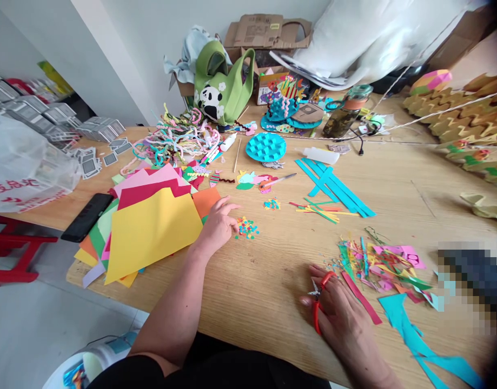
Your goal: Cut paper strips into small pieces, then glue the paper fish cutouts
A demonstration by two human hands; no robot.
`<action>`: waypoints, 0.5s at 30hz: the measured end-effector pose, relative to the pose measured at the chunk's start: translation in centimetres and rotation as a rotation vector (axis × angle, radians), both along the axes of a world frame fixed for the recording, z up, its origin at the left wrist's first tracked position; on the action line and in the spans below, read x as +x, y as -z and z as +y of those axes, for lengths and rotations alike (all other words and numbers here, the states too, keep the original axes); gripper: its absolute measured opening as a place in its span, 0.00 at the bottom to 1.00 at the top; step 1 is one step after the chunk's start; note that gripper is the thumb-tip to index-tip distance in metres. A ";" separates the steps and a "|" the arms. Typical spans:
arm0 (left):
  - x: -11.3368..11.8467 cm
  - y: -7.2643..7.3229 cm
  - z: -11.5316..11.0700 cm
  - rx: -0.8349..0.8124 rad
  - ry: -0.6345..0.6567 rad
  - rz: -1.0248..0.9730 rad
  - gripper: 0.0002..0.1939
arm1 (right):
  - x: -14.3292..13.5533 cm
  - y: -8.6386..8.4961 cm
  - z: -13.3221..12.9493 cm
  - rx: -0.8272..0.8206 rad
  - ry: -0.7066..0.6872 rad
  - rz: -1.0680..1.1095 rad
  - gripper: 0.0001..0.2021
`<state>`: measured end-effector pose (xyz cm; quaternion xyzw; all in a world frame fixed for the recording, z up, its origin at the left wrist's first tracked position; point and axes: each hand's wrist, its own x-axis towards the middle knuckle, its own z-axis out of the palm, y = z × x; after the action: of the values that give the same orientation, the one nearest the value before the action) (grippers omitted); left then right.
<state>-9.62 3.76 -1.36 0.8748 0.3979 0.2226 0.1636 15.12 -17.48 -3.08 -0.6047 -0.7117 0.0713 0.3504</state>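
My left hand [218, 229] rests with fingers apart at the left edge of a little pile of coloured paper dots [248, 228], beside the stack of coloured paper. My right hand [345, 313] has a pair of small scissors [317, 320] with red handles in it, short blades pointing left. A narrow red paper strip [362, 297] lies just past that hand, next to a heap of paper scraps [388, 265]. Beyond the dots is a smaller pile of blue and yellow bits [272, 203]. Thin coloured strips [325, 209] lie to its right.
Yellow paper [151, 232] tops the stack at left, by a black phone [88, 217]. Blue strips [337, 186], a glue bottle [321, 155] and a blue bumpy disc [266, 147] lie farther back. Behind stand a green panda bag [219, 86] and a drink bottle [345, 113].
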 end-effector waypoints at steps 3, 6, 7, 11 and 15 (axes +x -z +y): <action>0.1 -0.1 0.0 -0.002 0.010 0.001 0.25 | 0.1 0.1 0.0 0.007 0.003 -0.012 0.13; 0.2 -0.4 -0.1 -0.028 0.038 0.022 0.25 | 0.1 0.2 0.1 0.018 0.000 -0.017 0.13; 0.2 -0.4 -0.1 -0.035 0.038 0.030 0.23 | 0.1 0.2 0.1 0.023 0.001 -0.016 0.13; 0.1 -0.5 -0.1 -0.040 0.019 0.035 0.21 | 0.1 0.2 0.1 0.021 0.006 -0.013 0.12; 0.1 -0.4 -0.1 -0.019 0.037 0.022 0.25 | 0.1 0.2 0.0 0.003 0.002 -0.005 0.13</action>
<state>-9.53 3.63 -0.94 0.8828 0.3856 0.2062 0.1718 15.21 -17.50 -3.26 -0.6051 -0.7120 0.0682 0.3498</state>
